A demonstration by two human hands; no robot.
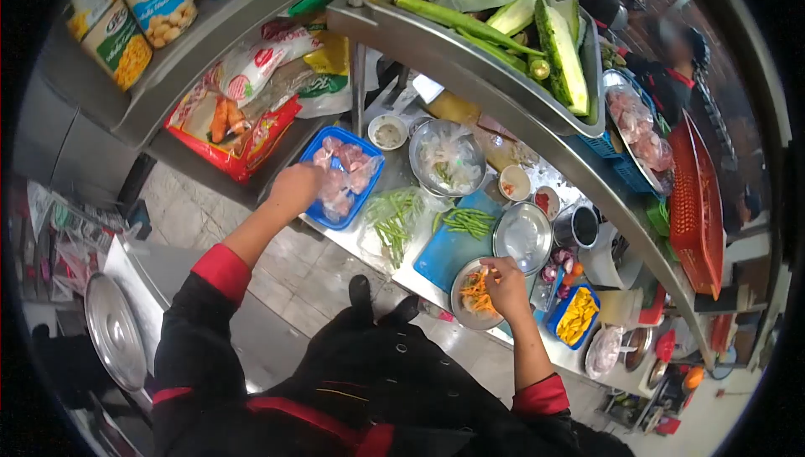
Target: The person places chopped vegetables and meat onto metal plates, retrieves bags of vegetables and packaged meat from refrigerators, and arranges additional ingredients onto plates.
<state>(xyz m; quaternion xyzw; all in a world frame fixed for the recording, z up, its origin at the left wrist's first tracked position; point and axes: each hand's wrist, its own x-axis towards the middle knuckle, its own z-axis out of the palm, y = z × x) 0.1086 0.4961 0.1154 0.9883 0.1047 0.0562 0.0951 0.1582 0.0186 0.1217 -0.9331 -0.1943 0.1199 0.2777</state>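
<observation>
My left hand (295,189) is at the left edge of a blue tray (334,224) that holds bagged pale pink meat (337,182); its fingertips are hard to make out against the bags. Over the right rim of a round metal bowl (464,316) is my right hand (506,287), fingers bent together. Shredded orange carrot (478,293) lies in that bowl. Beside it are a blue cutting board (432,257) with green beans (470,221) and an empty-looking metal bowl (523,237). A clear bag of green beans (392,222) lies between tray and board.
Overhead, a steel shelf (470,67) carries a tray of cut cucumbers (560,54). Cans (166,6) and food packets (239,113) stand upper left. A blue tray of yellow pieces (577,316) sits right. People (671,80) are at the upper right.
</observation>
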